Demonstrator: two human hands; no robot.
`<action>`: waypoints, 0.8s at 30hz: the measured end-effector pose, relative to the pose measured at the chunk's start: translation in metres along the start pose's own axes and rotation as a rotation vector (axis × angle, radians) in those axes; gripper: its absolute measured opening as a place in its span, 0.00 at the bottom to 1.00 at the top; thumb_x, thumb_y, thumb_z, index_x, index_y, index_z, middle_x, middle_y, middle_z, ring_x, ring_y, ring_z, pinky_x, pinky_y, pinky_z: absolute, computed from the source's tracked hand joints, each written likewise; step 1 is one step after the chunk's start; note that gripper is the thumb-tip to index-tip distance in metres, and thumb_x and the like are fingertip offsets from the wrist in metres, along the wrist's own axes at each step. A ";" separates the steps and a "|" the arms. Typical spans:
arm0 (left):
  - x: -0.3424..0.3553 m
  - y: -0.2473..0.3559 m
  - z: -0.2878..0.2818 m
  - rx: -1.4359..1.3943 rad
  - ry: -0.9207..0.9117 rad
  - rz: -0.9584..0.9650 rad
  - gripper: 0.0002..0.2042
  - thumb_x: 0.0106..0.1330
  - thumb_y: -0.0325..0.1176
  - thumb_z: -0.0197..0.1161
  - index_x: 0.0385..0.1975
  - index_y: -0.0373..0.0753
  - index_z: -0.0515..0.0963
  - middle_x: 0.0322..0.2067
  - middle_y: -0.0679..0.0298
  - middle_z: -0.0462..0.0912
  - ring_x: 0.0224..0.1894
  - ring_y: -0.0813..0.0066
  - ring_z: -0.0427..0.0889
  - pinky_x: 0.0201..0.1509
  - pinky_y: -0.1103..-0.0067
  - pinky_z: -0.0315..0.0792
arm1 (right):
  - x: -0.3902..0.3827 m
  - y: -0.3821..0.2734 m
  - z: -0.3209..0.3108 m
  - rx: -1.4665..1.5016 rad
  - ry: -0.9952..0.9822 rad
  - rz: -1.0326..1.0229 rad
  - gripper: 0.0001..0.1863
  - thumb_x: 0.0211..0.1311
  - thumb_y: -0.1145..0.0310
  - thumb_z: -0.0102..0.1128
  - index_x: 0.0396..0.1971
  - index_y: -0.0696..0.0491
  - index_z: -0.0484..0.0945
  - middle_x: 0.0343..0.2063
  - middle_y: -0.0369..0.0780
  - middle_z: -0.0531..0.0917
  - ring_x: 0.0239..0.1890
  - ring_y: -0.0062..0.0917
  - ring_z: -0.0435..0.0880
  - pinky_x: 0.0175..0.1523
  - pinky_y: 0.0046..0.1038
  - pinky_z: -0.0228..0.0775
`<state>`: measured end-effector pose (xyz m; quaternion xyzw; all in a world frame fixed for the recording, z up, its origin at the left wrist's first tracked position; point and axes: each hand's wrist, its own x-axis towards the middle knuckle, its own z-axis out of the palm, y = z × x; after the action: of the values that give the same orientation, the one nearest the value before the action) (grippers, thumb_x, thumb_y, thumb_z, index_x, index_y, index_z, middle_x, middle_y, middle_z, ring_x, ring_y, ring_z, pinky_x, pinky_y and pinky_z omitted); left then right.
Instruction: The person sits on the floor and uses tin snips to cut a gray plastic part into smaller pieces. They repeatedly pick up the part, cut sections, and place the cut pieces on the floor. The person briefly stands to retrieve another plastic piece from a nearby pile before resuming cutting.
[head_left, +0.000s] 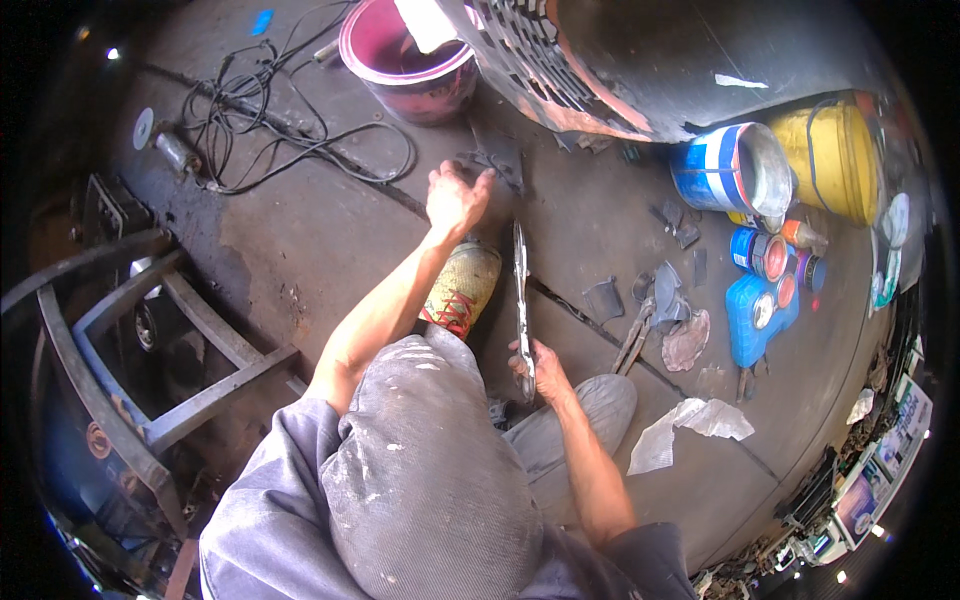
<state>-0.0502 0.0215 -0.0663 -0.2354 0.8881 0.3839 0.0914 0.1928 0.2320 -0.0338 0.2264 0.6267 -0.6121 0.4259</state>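
Note:
My left hand [458, 203] is stretched forward, just beyond the yellowish shoe with red laces [464, 290]. Its thumb stands apart from the partly bent fingers, and I see nothing held in it. Close to those fingertips lies a dark grey scrap [503, 168]; whether they touch it I cannot tell. My right hand [542, 372], low beside my bent leg, is closed round the near end of a long narrow strip [521, 290]. The strip is dark with pale, worn patches and points away from me, seen nearly edge-on.
A pink bucket [425, 95] and tangled black cable [250, 115] are ahead. Under a large curved dark panel [720, 50] lie a blue-white bucket [715, 170] and a yellow one [825, 160]. Cans, a blue container [748, 325] and grey scraps are right; a metal frame [220, 400] stands left.

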 end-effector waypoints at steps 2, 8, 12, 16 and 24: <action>0.008 0.018 -0.001 -0.019 -0.082 -0.073 0.33 0.54 0.53 0.67 0.48 0.29 0.71 0.44 0.41 0.78 0.49 0.46 0.78 0.54 0.62 0.72 | 0.003 0.007 0.000 0.099 -0.032 -0.010 0.32 0.52 0.48 0.72 0.47 0.56 0.73 0.25 0.34 0.77 0.27 0.19 0.76 0.32 0.23 0.68; 0.040 0.034 0.010 -0.004 -0.089 0.058 0.27 0.54 0.44 0.68 0.47 0.31 0.71 0.40 0.44 0.82 0.45 0.47 0.81 0.51 0.63 0.74 | 0.001 -0.004 0.004 0.297 -0.078 0.011 0.37 0.53 0.50 0.71 0.54 0.58 0.68 0.28 0.37 0.78 0.28 0.22 0.78 0.33 0.23 0.72; 0.028 0.043 0.003 -0.278 -0.118 0.204 0.14 0.49 0.29 0.64 0.38 0.36 0.75 0.38 0.50 0.81 0.42 0.48 0.80 0.47 0.63 0.72 | -0.001 -0.009 0.002 0.396 -0.089 -0.001 0.46 0.49 0.46 0.73 0.61 0.59 0.62 0.34 0.39 0.78 0.36 0.24 0.79 0.40 0.24 0.75; 0.006 0.032 -0.015 -0.229 0.154 0.865 0.11 0.41 0.18 0.59 0.26 0.38 0.74 0.36 0.59 0.77 0.42 0.56 0.75 0.49 0.66 0.69 | 0.006 -0.003 -0.008 0.309 -0.079 0.010 0.50 0.47 0.44 0.73 0.63 0.58 0.60 0.38 0.40 0.77 0.41 0.26 0.79 0.43 0.24 0.75; 0.000 0.014 -0.033 -0.016 0.198 1.030 0.13 0.40 0.19 0.60 0.29 0.39 0.75 0.39 0.61 0.79 0.47 0.58 0.76 0.53 0.64 0.70 | 0.007 -0.012 -0.004 0.381 -0.108 -0.005 0.50 0.47 0.45 0.74 0.63 0.58 0.60 0.39 0.39 0.77 0.43 0.25 0.79 0.44 0.23 0.74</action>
<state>-0.0561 0.0061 -0.0345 0.1957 0.8902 0.3620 -0.1955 0.1781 0.2324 -0.0331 0.2682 0.4765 -0.7319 0.4066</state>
